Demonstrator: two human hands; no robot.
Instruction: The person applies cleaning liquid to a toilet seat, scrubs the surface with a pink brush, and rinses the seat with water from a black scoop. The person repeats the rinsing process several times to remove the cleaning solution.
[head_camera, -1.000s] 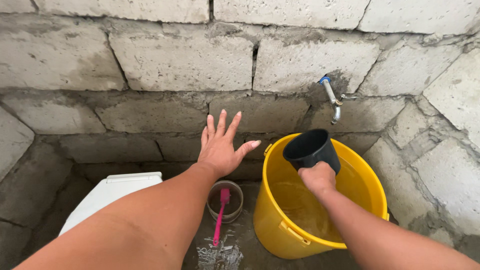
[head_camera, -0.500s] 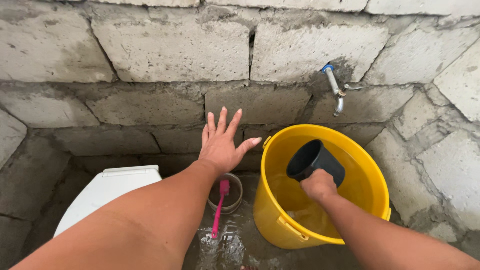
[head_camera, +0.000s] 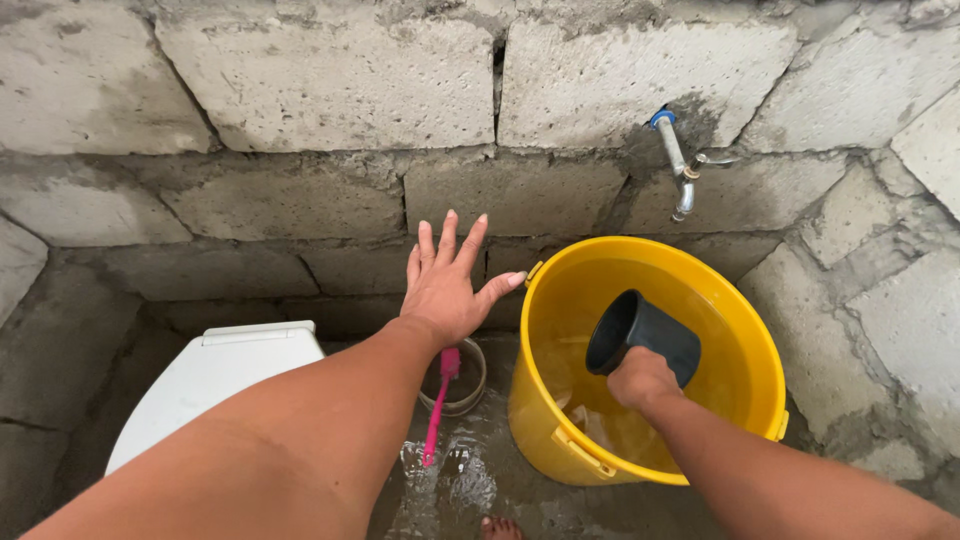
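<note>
My right hand (head_camera: 641, 380) grips a black plastic dipper cup (head_camera: 640, 336) and holds it tilted inside the yellow bucket (head_camera: 745, 330), just above the water in it. My left hand (head_camera: 447, 284) is flat against the grey block wall (head_camera: 300, 120) with fingers spread, holding nothing. Below that hand stands a small clear container (head_camera: 466, 390) with a pink brush (head_camera: 438, 410) leaning in it, its handle pointing down onto the wet floor.
A metal tap (head_camera: 680, 175) sticks out of the wall above the bucket's far rim. A white toilet (head_camera: 215, 385) sits at lower left. The concrete floor (head_camera: 470, 490) between toilet and bucket is wet, and a toe shows at the bottom edge.
My right hand has lowered the black dipper from above the bucket's rim down into the bucket. My left hand stays on the wall. The view has tilted slightly down.
</note>
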